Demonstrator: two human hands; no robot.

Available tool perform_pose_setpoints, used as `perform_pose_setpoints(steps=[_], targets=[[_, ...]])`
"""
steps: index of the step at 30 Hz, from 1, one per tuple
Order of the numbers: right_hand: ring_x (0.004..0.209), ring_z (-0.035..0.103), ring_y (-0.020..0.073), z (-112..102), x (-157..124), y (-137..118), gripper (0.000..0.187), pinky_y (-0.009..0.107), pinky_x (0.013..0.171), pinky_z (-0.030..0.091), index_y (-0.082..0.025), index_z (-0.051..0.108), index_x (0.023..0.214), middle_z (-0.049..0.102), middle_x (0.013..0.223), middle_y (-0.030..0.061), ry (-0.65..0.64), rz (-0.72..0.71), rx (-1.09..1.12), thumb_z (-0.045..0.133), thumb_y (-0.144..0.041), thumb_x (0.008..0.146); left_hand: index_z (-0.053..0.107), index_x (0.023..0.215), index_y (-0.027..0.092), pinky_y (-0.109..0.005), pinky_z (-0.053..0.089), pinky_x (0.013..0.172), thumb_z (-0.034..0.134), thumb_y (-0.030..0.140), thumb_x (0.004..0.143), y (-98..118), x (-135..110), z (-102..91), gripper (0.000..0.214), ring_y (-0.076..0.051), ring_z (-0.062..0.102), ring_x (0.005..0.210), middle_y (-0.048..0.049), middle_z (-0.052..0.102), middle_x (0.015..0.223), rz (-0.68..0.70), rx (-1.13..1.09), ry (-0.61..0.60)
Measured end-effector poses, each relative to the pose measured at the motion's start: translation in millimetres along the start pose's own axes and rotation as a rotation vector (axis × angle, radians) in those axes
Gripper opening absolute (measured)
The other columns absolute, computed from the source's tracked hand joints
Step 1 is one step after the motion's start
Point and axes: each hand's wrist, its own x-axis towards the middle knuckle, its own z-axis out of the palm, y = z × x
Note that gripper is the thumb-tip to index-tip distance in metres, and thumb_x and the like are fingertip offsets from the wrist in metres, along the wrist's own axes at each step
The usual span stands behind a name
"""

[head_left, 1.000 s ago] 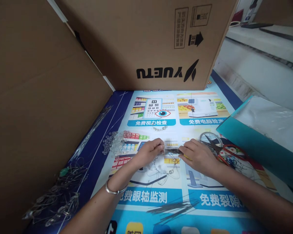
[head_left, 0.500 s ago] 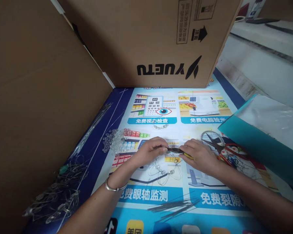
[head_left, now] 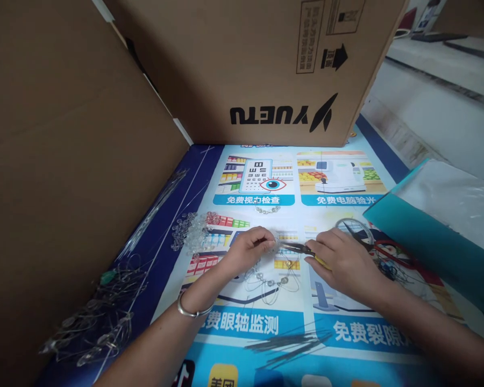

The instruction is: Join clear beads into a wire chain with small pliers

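My left hand [head_left: 250, 251] is closed in a pinch on one end of a wire strung with clear beads [head_left: 270, 283]. The strand hangs below the fingers in a loose loop, with thin wire curls around it. Fingers wrapped round yellow handles, my right hand [head_left: 342, 263] holds a pair of pliers [head_left: 299, 248]. Their dark, narrow jaws point left, with the tips close to my left fingertips and slightly apart. Whether the tips touch the wire is too small to tell.
Loose clear beads [head_left: 191, 231] and a short beaded piece [head_left: 268, 209] lie beyond my hands. Cut wires [head_left: 288, 344] lie nearer. Tangled beaded wires [head_left: 100, 322] are left; scissors [head_left: 391, 252] and a teal box [head_left: 435, 231] are right. Cardboard [head_left: 266, 64] stands behind.
My right hand has shifted right and slightly nearer, drawing the pliers back from my left fingertips. More of the jaws shows. My left hand keeps its pinch on the wire.
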Motion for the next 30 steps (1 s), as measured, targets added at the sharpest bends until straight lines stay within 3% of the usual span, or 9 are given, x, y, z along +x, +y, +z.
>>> perform_pose_setpoints(steps=[10,21,30], targets=[[0.08,0.044,0.0223,15,0,-20,0.015,0.035,0.067,0.03,-0.018,0.057,0.098,0.054,0.086,0.0073,-0.132,-0.072,-0.204,0.048,-0.02,0.086,0.059,0.08,0.017,-0.023,0.04,0.069,0.05,0.023,0.085,1,-2,9.0,0.013,-0.012,0.052,0.072,-0.0009,0.057,0.075,0.031,-0.006,0.057],[0.08,0.043,0.0214,18,5,-29,0.021,0.035,0.066,0.03,-0.014,0.054,0.105,0.053,0.087,0.0077,-0.131,-0.197,-0.182,0.044,-0.015,0.087,0.055,0.077,0.017,-0.024,0.04,0.068,0.045,0.021,0.086,6,-3,16.3,0.014,-0.012,0.051,0.071,-0.0003,0.056,0.073,0.042,0.09,0.059],[0.081,0.042,0.022,13,0,-21,0.021,0.036,0.066,0.029,-0.015,0.055,0.106,0.053,0.088,0.0069,-0.131,-0.147,-0.255,0.045,-0.018,0.088,0.054,0.077,0.017,-0.023,0.038,0.068,0.045,0.02,0.086,6,-4,14.2,0.013,-0.011,0.051,0.07,0.0004,0.054,0.073,0.044,0.103,0.037]])
